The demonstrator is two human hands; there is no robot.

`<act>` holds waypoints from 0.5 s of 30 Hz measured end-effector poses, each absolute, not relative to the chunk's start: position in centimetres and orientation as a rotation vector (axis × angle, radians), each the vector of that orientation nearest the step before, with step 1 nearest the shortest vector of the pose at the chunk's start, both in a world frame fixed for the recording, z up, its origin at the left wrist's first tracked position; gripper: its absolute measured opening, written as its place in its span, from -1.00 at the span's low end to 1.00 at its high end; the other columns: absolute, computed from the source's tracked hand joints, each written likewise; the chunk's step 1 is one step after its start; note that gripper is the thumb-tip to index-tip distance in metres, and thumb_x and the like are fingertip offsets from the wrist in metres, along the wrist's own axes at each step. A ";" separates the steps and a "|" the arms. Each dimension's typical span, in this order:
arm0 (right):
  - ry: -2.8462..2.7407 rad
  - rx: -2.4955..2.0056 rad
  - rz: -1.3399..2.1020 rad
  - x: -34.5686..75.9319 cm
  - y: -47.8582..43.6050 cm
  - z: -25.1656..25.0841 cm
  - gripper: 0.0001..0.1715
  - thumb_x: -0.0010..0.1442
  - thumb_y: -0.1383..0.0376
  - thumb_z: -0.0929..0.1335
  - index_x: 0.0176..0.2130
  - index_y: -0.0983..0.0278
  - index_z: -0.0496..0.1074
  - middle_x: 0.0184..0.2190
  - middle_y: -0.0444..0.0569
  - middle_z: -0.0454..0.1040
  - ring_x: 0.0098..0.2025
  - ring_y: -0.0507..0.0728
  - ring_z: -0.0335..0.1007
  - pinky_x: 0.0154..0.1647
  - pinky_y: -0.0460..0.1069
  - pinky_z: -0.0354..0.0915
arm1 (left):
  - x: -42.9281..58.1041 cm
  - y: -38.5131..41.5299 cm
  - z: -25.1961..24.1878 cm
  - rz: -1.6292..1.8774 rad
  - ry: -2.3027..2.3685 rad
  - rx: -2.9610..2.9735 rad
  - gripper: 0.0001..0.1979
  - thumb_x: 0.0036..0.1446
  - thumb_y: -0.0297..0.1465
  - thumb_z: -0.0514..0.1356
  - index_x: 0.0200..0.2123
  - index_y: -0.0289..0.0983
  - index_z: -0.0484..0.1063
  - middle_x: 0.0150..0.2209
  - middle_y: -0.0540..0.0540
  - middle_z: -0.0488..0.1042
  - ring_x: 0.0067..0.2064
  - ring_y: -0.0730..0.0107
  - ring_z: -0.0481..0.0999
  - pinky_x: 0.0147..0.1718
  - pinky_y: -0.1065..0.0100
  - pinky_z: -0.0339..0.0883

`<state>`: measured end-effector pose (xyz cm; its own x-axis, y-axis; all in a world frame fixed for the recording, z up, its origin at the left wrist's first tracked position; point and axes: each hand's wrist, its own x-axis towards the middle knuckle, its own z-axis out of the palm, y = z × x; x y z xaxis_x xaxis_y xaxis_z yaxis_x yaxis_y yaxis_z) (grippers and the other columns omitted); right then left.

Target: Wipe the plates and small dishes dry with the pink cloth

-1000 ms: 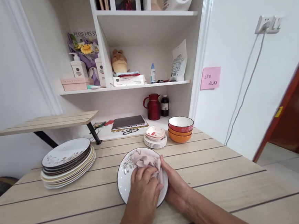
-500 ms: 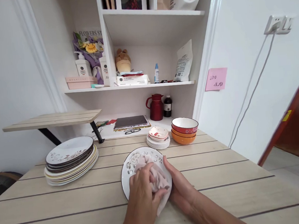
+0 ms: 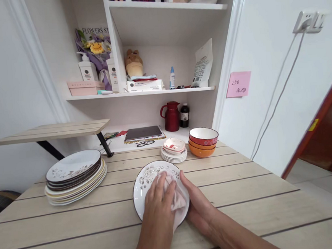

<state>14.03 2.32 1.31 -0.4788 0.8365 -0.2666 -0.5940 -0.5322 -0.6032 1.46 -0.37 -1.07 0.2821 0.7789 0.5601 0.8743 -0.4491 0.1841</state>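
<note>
A white plate [image 3: 143,195] with a dark rim and a floral pattern is in front of me over the table, its far edge tilted up slightly. My left hand [image 3: 159,199] presses a pale pink cloth [image 3: 178,201] onto the plate's face, its fingers spread over the bunched fabric. Along the right edge of the plate, my right hand [image 3: 199,202] grips the rim, thumb on top. The rest of its fingers are hidden beneath the plate.
A tall plate stack [image 3: 75,181] stands at the left under a small raised shelf [image 3: 51,131]. Behind the plate are small dishes [image 3: 174,154] and stacked bowls [image 3: 203,142]. Further back are a laptop [image 3: 143,133], glasses [image 3: 145,143] and a red jug [image 3: 171,116].
My left hand has flattened, its fingers now stretched over the cloth instead of curled and bunching it. My right hand keeps its hold on the plate's rim. The view has shifted slightly.
</note>
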 end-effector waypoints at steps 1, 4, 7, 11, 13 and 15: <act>-0.525 -0.699 2.073 14.1 2.3 1.3 -0.23 0.10 -0.17 0.29 0.04 0.34 0.41 -0.02 0.12 0.51 0.05 0.24 0.41 0.15 0.10 0.19 | 1.6 -0.3 -1.1 -0.863 -1.494 -2.427 -0.37 -0.01 -0.63 0.13 0.15 -0.12 0.28 0.30 -0.10 0.14 0.29 0.10 0.12 0.16 -0.02 0.18; -0.476 -0.724 2.133 14.3 2.5 1.1 -0.25 0.08 -0.16 0.32 -0.01 0.36 0.42 -0.12 0.15 0.55 0.00 0.26 0.45 0.10 0.11 0.24 | 1.9 -0.5 -0.7 -0.755 -1.362 -2.537 -0.42 0.03 -0.59 0.13 0.13 -0.11 0.28 0.28 -0.09 0.18 0.30 0.13 0.11 0.19 -0.11 0.09; -0.456 -0.713 2.184 14.7 3.0 0.9 -0.18 0.05 -0.20 0.30 -0.01 0.40 0.41 -0.15 0.18 0.56 -0.02 0.28 0.46 0.08 0.12 0.26 | 1.7 -0.7 -0.1 -0.713 -1.259 -2.619 -0.53 0.09 -0.50 0.14 0.08 -0.07 0.33 0.21 -0.04 0.30 0.27 0.20 0.19 0.21 -0.08 0.06; -0.493 -0.654 2.089 15.6 4.1 1.0 -0.11 0.09 -0.21 0.25 0.09 0.42 0.35 -0.06 0.22 0.52 0.02 0.29 0.42 0.10 0.15 0.23 | 0.7 -0.4 0.2 -0.777 -1.192 -2.538 -0.71 0.18 -0.44 0.10 -0.05 -0.06 0.43 0.11 0.02 0.43 0.20 0.28 0.31 0.24 -0.04 -0.03; -0.495 -0.637 2.005 16.0 4.6 1.3 -0.15 0.14 -0.17 0.23 0.14 0.39 0.30 -0.01 0.19 0.50 0.05 0.27 0.41 0.11 0.16 0.22 | 0.1 -0.1 0.1 -0.814 -1.224 -2.445 -0.75 0.19 -0.41 0.11 -0.09 -0.06 0.45 0.10 0.01 0.44 0.17 0.24 0.34 0.25 -0.09 -0.08; -0.481 -0.647 1.940 16.4 4.9 1.6 -0.19 0.16 -0.15 0.23 0.17 0.34 0.28 0.02 0.16 0.48 0.06 0.26 0.40 0.12 0.15 0.22 | -0.5 0.2 0.1 -0.834 -1.302 -2.344 -0.78 0.16 -0.38 0.14 -0.12 -0.06 0.47 0.09 -0.01 0.45 0.16 0.19 0.35 0.24 -0.15 -0.12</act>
<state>16.35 4.87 1.58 -0.3627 0.9030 -0.2304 -0.6908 -0.4265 -0.5839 -0.48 0.18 0.09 0.4105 0.6555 0.6339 0.8500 -0.5267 -0.0058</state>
